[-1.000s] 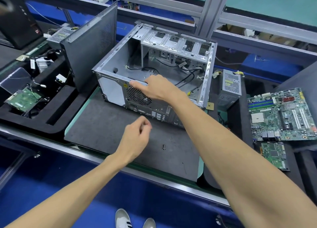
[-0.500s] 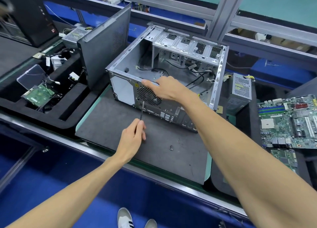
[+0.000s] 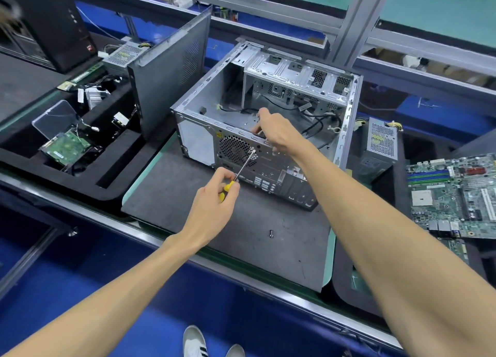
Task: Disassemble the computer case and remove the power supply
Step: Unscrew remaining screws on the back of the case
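An open grey computer case (image 3: 204, 144) lies on its side on a dark mat (image 3: 188, 195), its rear panel facing me. My left hand (image 3: 214, 203) grips a yellow-handled screwdriver (image 3: 243, 166) whose tip touches the rear panel at the fan grille's upper right corner. My right hand (image 3: 279, 131) reaches over the rear top edge into the case, fingers curled over the rim near the fan. A removed power supply (image 3: 381, 144) stands to the right of the case. Black cables lie inside the case.
A loose screw (image 3: 271, 233) lies on the mat. The removed side panel (image 3: 166, 69) leans at the case's left. A black foam tray (image 3: 67, 147) with a drive and small parts sits left. Motherboards (image 3: 453, 193) lie right. Another power supply (image 3: 123, 56) sits behind.
My left hand brought the screwdriver up from the mat to the rear panel by the fan. My right hand shifted right along the case's rim and reached further inside.
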### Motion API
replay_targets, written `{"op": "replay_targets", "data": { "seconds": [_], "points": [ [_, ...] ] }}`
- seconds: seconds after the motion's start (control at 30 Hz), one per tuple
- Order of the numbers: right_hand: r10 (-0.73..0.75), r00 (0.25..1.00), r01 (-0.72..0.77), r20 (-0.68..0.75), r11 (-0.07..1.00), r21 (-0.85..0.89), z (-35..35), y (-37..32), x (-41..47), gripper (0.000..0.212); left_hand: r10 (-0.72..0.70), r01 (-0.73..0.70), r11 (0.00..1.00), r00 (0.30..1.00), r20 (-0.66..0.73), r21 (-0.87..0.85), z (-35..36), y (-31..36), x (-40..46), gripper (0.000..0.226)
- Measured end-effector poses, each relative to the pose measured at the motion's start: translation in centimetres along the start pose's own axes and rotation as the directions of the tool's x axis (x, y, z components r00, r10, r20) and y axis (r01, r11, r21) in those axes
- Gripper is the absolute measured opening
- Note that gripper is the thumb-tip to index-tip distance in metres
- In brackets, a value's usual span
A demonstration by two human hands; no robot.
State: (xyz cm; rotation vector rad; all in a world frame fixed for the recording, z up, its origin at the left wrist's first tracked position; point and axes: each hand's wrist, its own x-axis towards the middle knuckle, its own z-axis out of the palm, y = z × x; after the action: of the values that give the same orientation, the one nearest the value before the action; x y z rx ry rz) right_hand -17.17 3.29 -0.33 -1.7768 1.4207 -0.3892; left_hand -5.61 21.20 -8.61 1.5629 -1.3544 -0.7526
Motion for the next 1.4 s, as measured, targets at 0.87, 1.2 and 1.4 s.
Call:
{"op": "replay_targets", "data": {
  "seconds": [0.87, 1.2, 1.4],
  "points": [
    [-0.1, 0.952, 0.108, -0.289, 0.994, 0.015, 0.3, 0.1, -1.2, 0.051, 0.035, -0.033, 0.999, 0.998, -0.048, 0.041, -0.1, 1.8, 0.1, 0.006],
    [-0.104, 0.951, 0.114, -0.292, 0.993, 0.017, 0.4, 0.3, -0.9, 0.051, 0.015, -0.008, 0.993, 0.998, -0.056, 0.12, -0.6, 2.7, 0.0, 0.01],
    [-0.121, 0.944, 0.127, -0.308, 0.992, 0.0, 0.6, 0.3, -0.8, 0.05, -0.48, 0.696, 0.271, 0.697, 0.533, -0.665, -1.3, 7.0, 1.5, 0.014]
  ]
}}
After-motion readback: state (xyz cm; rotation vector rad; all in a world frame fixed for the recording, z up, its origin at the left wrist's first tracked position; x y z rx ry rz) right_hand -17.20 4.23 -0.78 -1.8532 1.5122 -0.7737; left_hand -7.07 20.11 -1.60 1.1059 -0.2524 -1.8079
